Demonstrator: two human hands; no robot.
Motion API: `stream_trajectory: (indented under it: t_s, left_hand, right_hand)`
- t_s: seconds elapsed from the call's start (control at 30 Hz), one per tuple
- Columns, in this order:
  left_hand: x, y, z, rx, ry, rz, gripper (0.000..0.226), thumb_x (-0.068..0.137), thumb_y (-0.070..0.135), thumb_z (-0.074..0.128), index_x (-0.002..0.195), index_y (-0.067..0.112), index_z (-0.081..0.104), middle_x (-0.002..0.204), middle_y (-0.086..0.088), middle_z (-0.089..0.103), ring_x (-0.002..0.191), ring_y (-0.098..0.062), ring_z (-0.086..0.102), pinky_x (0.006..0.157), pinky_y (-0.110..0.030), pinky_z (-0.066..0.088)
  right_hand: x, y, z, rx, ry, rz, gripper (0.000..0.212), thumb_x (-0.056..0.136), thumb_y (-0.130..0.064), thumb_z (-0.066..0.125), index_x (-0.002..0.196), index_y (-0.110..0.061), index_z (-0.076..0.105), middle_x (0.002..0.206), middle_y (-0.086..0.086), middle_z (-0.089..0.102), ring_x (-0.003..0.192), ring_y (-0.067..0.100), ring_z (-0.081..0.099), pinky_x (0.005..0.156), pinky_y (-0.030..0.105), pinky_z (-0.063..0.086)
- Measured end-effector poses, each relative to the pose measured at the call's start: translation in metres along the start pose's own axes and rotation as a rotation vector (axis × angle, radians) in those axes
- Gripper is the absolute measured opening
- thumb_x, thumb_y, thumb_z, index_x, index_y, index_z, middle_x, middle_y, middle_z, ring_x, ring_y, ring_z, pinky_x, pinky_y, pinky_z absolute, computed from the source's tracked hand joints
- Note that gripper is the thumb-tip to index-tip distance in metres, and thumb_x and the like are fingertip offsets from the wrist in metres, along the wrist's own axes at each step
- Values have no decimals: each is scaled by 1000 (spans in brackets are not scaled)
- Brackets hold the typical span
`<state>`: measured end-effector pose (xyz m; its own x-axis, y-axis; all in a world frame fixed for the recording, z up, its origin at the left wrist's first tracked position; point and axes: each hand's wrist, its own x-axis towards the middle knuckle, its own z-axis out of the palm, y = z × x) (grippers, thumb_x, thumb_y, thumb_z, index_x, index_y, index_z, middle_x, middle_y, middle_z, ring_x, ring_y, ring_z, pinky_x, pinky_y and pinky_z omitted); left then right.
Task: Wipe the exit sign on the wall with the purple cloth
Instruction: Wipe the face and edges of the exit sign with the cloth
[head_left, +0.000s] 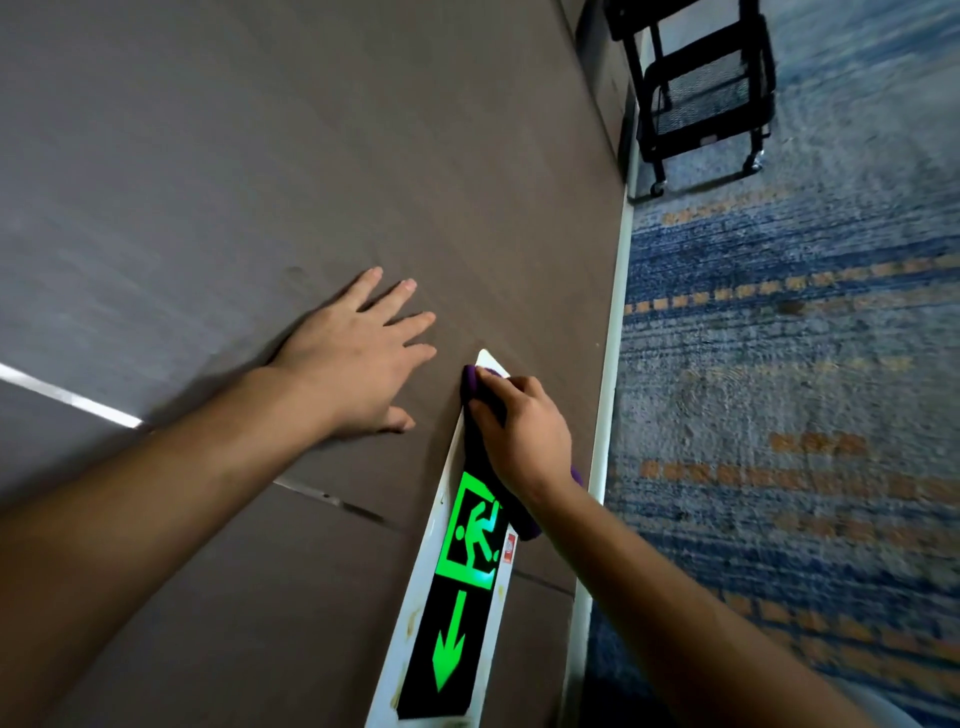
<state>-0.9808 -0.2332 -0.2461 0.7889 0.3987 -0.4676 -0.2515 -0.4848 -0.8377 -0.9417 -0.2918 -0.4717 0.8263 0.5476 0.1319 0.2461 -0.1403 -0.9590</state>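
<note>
The exit sign is a long black panel in a white frame, low on the brown wall, with a lit green running figure and a green arrow. My right hand presses the purple cloth against the far end of the sign and covers most of it. Purple edges show beyond the fingertips and under the wrist. My left hand lies flat on the bare wall to the left of the sign, fingers spread, holding nothing.
A white skirting strip runs along the foot of the wall. Beyond it lies blue carpet with orange dashes. A black wire cart on castors stands against the wall further along.
</note>
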Motion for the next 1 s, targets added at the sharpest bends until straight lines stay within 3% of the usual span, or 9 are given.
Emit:
stream_trajectory:
  t_s: [0.27, 0.7, 0.87, 1.0]
  left_hand:
    - [-2, 1, 2, 9, 1, -6, 86, 92, 78, 35, 162, 31, 16, 173, -1, 2, 159, -33, -9, 126, -57, -3]
    - [3, 0, -2, -53, -10, -6, 81, 90, 76, 46, 159, 37, 26, 173, 3, 8, 159, -31, -7, 126, -57, -3]
    - [-4, 1, 0, -59, -12, 14, 83, 91, 74, 47, 161, 35, 23, 173, 2, 7, 159, -30, -7, 127, -56, -4]
    - [-22, 3, 3, -66, -28, 18, 89, 89, 75, 49, 161, 31, 22, 173, 2, 7, 159, -29, -6, 127, -54, -6]
  right_hand:
    - [-79, -12, 8, 11, -20, -39, 41, 103, -47, 57, 144, -40, 58, 130, -4, 63, 115, 22, 62, 77, 40, 56]
    - [21, 2, -5, -75, -40, -5, 46, 101, -50, 54, 147, -44, 53, 129, -1, 63, 116, 28, 63, 80, 36, 50]
    - [-26, -3, -2, -129, -80, -71, 46, 103, -50, 52, 148, -42, 51, 124, 5, 61, 111, 29, 62, 76, 37, 55]
    - [-90, -14, 4, -98, -108, -71, 50, 104, -51, 50, 152, -40, 46, 122, 2, 58, 108, 24, 61, 72, 31, 49]
